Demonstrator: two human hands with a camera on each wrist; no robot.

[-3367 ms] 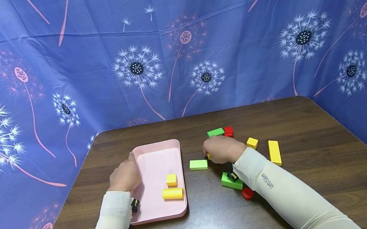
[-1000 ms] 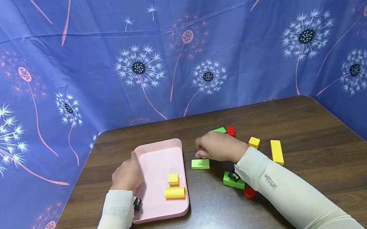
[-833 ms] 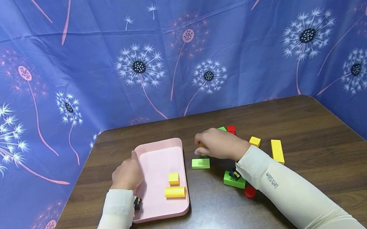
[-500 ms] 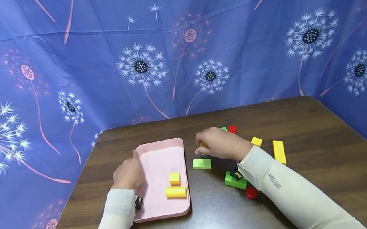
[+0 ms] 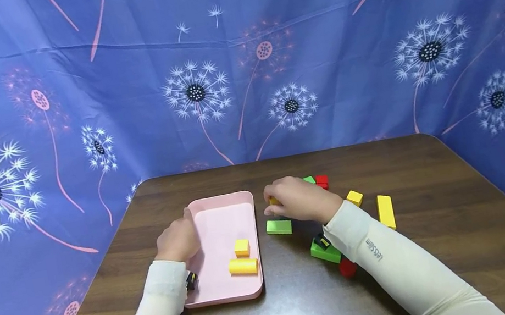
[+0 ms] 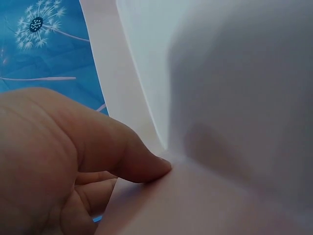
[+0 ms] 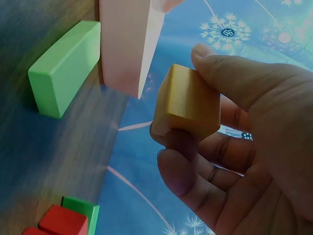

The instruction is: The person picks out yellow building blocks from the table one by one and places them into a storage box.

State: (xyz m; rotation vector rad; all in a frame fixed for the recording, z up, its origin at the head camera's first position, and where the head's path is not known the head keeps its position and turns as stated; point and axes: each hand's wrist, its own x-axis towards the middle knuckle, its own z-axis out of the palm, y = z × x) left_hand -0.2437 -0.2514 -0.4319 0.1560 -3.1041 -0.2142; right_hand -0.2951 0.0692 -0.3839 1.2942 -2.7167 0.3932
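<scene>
While R hand (image 5: 302, 199) pinches yel. block (image 7: 192, 100), pink tray (image 5: 218, 222) — long axis fore-aft

Among the blocks I am counting four yellow blocks (image 5: 385, 211), three green blocks (image 5: 279, 227) and two red blocks (image 7: 64, 221), nine altogether. I am also seeing one yellow cylinder (image 5: 243, 266), one red disc (image 5: 348, 267), one tray (image 5: 218, 224) and one surface (image 5: 457, 240). I am holding one of the yellow blocks in my right hand (image 5: 301, 199).

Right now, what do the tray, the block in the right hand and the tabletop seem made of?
Pink tray: probably smooth plastic; thin walls, rounded corners. Yellow block: likely satin-painted wood, possibly plastic; even colour, softened edges. Tabletop: wood or wood-look laminate, semi-gloss; dark grain, reflected light.
</scene>
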